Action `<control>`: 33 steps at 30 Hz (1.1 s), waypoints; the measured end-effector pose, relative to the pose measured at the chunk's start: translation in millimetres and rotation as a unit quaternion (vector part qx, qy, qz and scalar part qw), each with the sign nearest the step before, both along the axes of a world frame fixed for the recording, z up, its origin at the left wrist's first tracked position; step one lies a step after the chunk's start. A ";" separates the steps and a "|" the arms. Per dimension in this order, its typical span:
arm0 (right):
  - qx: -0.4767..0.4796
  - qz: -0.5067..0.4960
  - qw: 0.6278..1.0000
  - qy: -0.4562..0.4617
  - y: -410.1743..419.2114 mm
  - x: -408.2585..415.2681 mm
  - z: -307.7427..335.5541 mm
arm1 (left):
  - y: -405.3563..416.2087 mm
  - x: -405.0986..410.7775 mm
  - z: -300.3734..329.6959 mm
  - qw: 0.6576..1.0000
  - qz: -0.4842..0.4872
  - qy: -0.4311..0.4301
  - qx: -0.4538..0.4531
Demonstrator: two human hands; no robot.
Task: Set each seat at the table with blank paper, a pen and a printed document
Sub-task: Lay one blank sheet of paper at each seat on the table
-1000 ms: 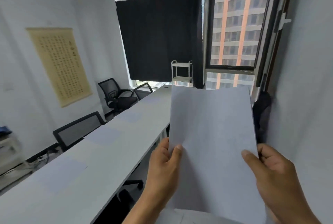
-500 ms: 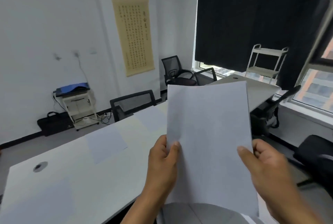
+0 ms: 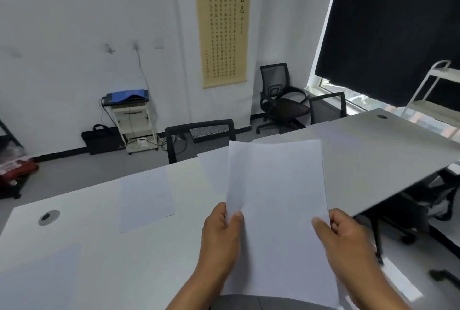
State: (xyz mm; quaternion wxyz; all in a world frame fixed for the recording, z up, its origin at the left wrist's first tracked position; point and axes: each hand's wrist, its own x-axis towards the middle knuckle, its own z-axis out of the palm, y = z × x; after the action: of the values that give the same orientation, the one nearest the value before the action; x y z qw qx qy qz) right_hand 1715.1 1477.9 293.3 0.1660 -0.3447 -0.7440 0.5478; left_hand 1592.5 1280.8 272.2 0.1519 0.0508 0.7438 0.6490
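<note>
I hold a stack of blank white paper upright in front of me, above the near edge of the long white table. My left hand pinches its left edge, thumb on the front. My right hand grips its right edge the same way. One blank sheet lies flat on the table across from me, another lies at the near left, and a third shows partly behind the stack. No pen or printed document is visible.
A black mesh chair is tucked in at the table's far side, and two more chairs stand near the window. A small cabinet stands at the wall. Chairs sit under the table's right end. A white rack stands at far right.
My view has swung left from the window toward the wall and down over the table. Both hands keep the same hold on the paper stack.
</note>
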 end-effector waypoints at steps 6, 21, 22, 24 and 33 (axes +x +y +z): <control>-0.004 0.090 0.994 -0.066 61.0 -68.3 -71.8 | 35.8 -28.9 -57.2 0.993 0.070 -0.060 -0.071; -0.026 0.244 0.953 -0.176 82.0 -190.5 -169.7 | 42.8 -83.6 -139.9 0.957 0.203 -0.178 -0.111; -0.015 0.245 0.952 -0.182 76.7 -195.0 -174.2 | 39.7 -87.2 -144.0 0.956 0.203 -0.184 -0.110; 0.006 0.247 0.949 -0.195 65.1 -201.0 -186.7 | 31.3 -94.6 -154.7 0.952 0.201 -0.202 -0.107; -0.026 0.222 0.942 -0.252 37.1 -214.8 -242.2 | -15.9 -108.0 -196.8 0.929 0.202 -0.296 -0.091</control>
State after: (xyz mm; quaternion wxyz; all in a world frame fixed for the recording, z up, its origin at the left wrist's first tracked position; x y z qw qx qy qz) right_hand 1500.3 1515.0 51.1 -0.1616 -0.3020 -0.8043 0.4856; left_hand 1484.5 1264.9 75.4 0.2354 -0.3089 0.7154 0.5809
